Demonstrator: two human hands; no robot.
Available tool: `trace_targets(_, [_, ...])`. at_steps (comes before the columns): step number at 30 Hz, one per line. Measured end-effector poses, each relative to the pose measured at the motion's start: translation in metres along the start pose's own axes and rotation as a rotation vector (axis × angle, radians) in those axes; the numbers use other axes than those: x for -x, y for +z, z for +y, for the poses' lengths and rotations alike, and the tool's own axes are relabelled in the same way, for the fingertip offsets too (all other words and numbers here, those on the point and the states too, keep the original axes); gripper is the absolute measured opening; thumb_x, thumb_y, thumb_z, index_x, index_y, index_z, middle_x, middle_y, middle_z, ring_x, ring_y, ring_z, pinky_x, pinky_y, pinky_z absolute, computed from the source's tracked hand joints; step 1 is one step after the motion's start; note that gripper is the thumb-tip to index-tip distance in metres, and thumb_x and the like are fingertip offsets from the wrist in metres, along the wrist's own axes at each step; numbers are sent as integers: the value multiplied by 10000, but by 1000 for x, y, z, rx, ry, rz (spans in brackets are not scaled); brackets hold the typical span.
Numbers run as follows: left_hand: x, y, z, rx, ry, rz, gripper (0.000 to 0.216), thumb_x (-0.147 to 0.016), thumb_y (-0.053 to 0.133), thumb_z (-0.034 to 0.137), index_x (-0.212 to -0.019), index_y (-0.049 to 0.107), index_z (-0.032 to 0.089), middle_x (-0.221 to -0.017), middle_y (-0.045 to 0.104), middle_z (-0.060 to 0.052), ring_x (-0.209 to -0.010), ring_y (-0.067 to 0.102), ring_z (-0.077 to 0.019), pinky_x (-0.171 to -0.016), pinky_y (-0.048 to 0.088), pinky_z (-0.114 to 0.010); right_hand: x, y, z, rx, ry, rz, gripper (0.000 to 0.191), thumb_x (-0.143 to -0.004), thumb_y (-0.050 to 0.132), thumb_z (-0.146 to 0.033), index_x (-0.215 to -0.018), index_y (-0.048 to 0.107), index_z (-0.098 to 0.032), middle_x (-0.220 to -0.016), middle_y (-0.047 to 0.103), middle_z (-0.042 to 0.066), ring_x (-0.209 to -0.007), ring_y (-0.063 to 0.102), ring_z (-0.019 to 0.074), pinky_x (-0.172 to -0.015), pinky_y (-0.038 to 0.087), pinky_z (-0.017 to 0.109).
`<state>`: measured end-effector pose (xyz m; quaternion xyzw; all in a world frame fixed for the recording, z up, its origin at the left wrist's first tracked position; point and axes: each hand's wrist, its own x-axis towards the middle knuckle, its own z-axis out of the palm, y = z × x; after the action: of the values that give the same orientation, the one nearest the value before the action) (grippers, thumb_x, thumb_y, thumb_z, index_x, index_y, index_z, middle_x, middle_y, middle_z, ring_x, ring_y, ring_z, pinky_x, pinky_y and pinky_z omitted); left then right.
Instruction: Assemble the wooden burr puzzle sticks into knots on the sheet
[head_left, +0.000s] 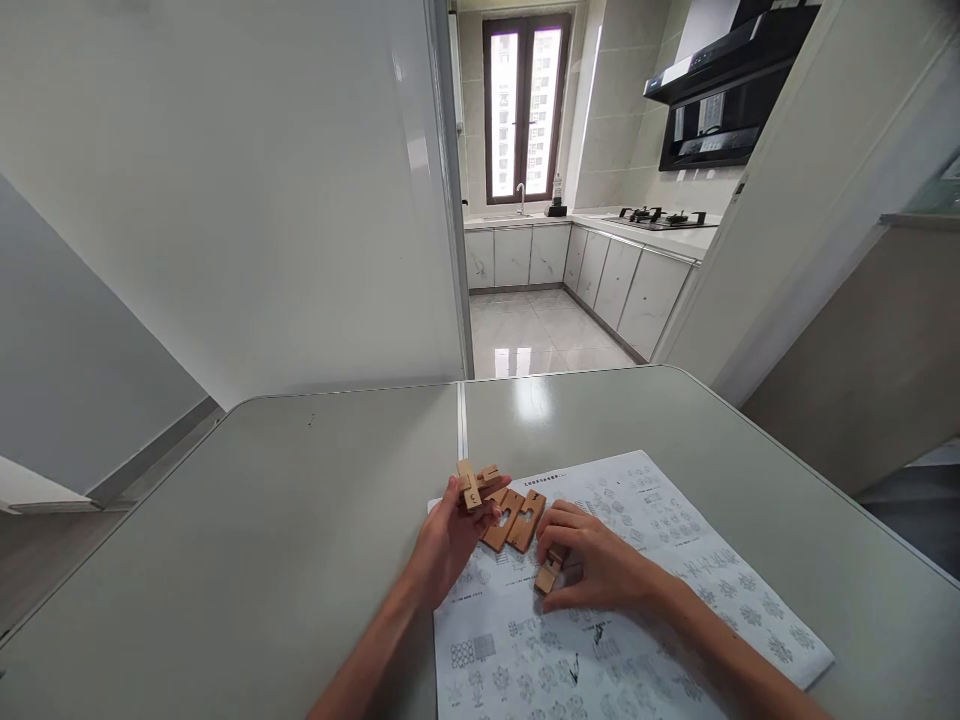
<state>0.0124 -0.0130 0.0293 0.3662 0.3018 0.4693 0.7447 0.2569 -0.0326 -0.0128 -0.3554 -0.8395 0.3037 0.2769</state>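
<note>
Your left hand (450, 535) pinches two crossed wooden blocks (475, 484) just above the table. Your right hand (592, 562) is curled over a single wooden block (549, 574) on the printed sheet (645, 600). Two flat notched blocks (514, 519) lie between your hands, at eleven o'clock from your right. The grey table (262, 520) lies under everything.

— How are the hands placed?
— The left hand (448, 532) is raised slightly, fingers (480, 495) curled closed in a grip. The right hand (592, 565) is laid palm-down, fingers bent, seemingly pinched shut. Both forearms are bare.
</note>
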Motion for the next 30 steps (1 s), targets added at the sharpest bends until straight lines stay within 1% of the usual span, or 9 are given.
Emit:
trace_targets(4, [-1,-3,-2,-36,-35,8,560,-1002,540,600,-1252,718,131,-1319,696,-191,-855,651,-215,-912,494,-388,1,1,0,25,24,-6,351,-732,909,-463,-907,698,-244,-1002,669,60,-925,584,251,-756,521,354])
trace_targets(6, [-1,-3,-3,-52,-40,10,542,-999,552,593,-1217,731,130,-1286,712,-187,-832,650,-211,-895,498,-385,2,1,0,35,23,-9,300,-768,887,-428,-915,703,-243,-995,675,60,-909,590,245,-744,517,350])
trace_targets(11, [0,0,-3,-140,-39,-45,495,-995,577,561,-1120,755,117,-1286,700,-180,-838,628,-198,-881,496,-358,1,3,-1,9,25,37,246,-839,829,-440,-926,716,-240,-991,693,59,-902,611,238,-778,512,363])
trace_targets(15, [1,1,-5,-212,-32,-50,515,-984,572,592,-1105,735,120,-1211,719,-168,-773,599,-179,-811,482,-330,0,3,-4,-127,90,69,235,-907,754,-456,-932,704,-228,-895,676,23,-734,587,166,-672,485,290])
trace_targets(17, [1,1,-7,-246,-21,-47,502,-986,564,594,-1084,724,129,-1168,727,-152,-742,582,-168,-781,470,-322,-1,1,-6,-209,115,88,241,-943,706,-460,-916,685,-222,-829,660,2,-687,569,149,-637,462,270])
trace_targets(19, [2,1,-7,-267,-18,-40,478,-988,565,584,-1038,715,133,-1105,736,-137,-739,569,-168,-772,461,-322,-1,-2,-9,-313,131,107,257,-969,667,-472,-919,657,-219,-819,674,2,-711,596,157,-661,472,274])
trace_targets(22, [2,0,-8,-278,-25,-41,452,-976,586,575,-956,696,138,-986,730,-114,-750,561,-174,-763,456,-326,0,-4,-11,-480,165,106,277,-1003,609,-500,-997,617,-224,-801,693,6,-730,638,172,-701,499,294])
trace_targets(25, [2,0,-8,-299,-21,-62,426,-971,598,567,-902,671,154,-900,693,-76,-735,550,-167,-731,440,-308,0,-5,-10,-564,213,133,334,-989,608,-555,-1016,607,-222,-706,599,-29,-639,573,151,-651,476,286])
trace_targets(30, [3,0,-6,-393,-48,-80,422,-989,566,580,-932,630,167,-810,645,-32,-694,505,-147,-716,415,-285,1,-4,-6,-642,289,217,433,-924,663,-634,-1016,646,-211,-647,399,-69,-574,387,120,-547,339,258])
